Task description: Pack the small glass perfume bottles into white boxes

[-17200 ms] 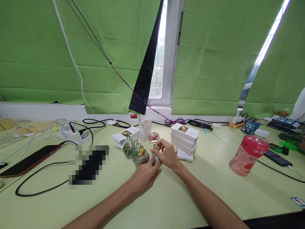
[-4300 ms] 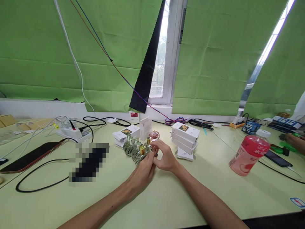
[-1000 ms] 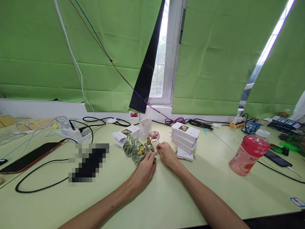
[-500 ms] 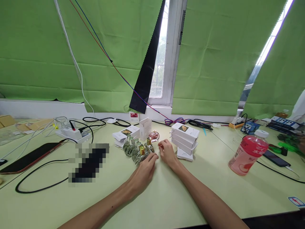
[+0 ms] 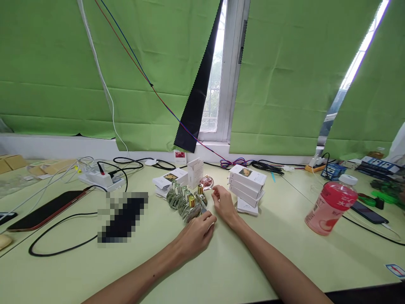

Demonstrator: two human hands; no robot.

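Several small glass perfume bottles (image 5: pixel 185 202) with silver and gold caps stand in a tight row on the pale green table (image 5: pixel 221 261). My left hand (image 5: pixel 196 233) rests on the table just in front of the row, fingers curled with the tips pressed together near the nearest bottle. My right hand (image 5: pixel 223 203) lies right of the row, fingers loosely curled in a pinch; what they hold, if anything, is too small to make out. A pink round bottle (image 5: pixel 206 182) stands behind the row.
A stack of white boxes (image 5: pixel 247 182) sits right of my hands; more white boxes (image 5: pixel 172 177) lie behind the bottles. A pink drink bottle (image 5: pixel 330 204) stands at right. Left are a phone (image 5: pixel 47 210), a black cable (image 5: pixel 63 236) and a power strip (image 5: pixel 101 179).
Both hands drew back from the gold-capped bottle, which now stands in the row. My left hand slid slightly right and toward me; the camera shifted a little.
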